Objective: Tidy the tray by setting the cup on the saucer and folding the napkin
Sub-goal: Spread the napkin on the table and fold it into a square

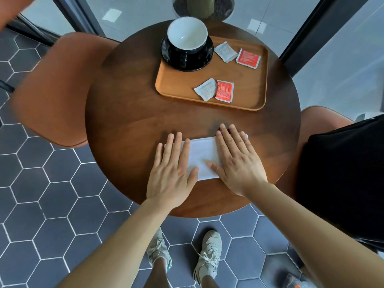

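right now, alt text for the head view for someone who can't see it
The left hand and right hand press flat on a folded white napkin on a round wooden table. Beyond, a wooden tray holds a cup on its saucer and four sachets.

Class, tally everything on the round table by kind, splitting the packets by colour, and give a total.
Red packets: 2
White packets: 2
Cup: 1
Saucer: 1
Napkin: 1
Tray: 1
Total: 8
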